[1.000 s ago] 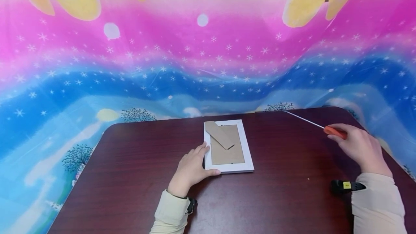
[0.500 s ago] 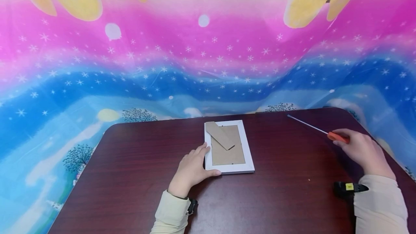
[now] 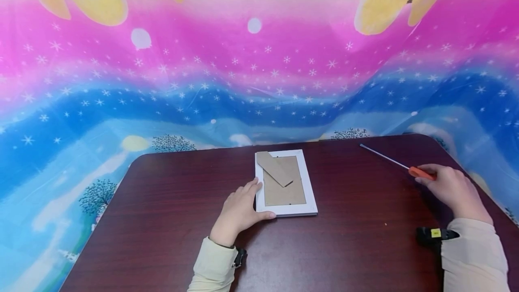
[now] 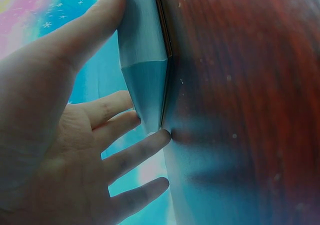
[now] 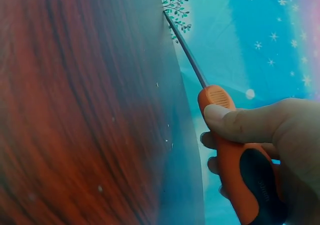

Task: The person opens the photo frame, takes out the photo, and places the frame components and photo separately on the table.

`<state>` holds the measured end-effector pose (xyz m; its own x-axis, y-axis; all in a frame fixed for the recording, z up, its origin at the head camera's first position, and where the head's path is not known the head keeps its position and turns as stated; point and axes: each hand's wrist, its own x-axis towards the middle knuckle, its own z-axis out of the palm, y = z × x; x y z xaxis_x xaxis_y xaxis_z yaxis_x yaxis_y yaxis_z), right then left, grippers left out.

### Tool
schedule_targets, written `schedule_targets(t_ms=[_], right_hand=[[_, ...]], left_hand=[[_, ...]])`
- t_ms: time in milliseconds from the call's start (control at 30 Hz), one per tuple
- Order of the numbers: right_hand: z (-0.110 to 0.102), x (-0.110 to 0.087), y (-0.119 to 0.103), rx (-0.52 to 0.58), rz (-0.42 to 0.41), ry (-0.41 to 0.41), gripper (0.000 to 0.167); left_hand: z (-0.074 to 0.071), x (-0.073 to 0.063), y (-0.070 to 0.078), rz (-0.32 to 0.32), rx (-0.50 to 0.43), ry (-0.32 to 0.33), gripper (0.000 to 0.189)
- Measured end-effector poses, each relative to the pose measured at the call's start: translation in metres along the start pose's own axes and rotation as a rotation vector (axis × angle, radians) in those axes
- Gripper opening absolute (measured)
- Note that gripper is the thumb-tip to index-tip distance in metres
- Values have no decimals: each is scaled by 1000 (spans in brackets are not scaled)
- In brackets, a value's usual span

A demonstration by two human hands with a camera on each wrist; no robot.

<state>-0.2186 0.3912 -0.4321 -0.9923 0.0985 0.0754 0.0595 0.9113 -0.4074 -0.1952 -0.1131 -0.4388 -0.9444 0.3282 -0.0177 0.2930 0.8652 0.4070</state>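
Observation:
A white picture frame (image 3: pixel 310 188) lies back up on the table, its brown backing board (image 3: pixel 279 198) and slanted cardboard stand leg (image 3: pixel 273 168) showing. My left hand (image 3: pixel 237 211) rests at its near left corner, thumb along the near edge, fingers on the left side. In the left wrist view those fingers (image 4: pixel 140 152) are spread and fairly straight against the frame's side (image 4: pixel 145 32). Off to the right, my right hand (image 3: pixel 456 190) holds a screwdriver (image 5: pixel 232 170) by its orange and black handle. Its thin metal shaft points toward the table's back edge; whether the tip touches the table, I cannot tell.
The dark red-brown table (image 3: pixel 162 220) has rounded back corners. Behind it hangs a colourful printed cloth (image 3: pixel 227 66). Small pale specks lie on the tabletop. A black strap with a yellow label (image 3: pixel 435 233) sits at the right wrist.
The right hand and screwdriver have shifted slightly right and toward me, then stayed nearly still over the last half second. The left hand and picture frame keep their places.

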Motion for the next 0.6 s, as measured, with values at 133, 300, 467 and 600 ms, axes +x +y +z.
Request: schedule_targets(t_ms=[133,300,467,600], right_hand=[[-1,1,0,23,13,-42,49],[-2,0,4,43,-9,-105,52],[0,1,8,39,-39,-112,51],[4,2,8,35,-21,-101,49]], left_hand=[[0,0,0,0,-2,-2,93],[-1,0,1,2,0,-2,93],[-2,0,1,5,5,-2,93],[-1,0,1,8,8,-4,93]])
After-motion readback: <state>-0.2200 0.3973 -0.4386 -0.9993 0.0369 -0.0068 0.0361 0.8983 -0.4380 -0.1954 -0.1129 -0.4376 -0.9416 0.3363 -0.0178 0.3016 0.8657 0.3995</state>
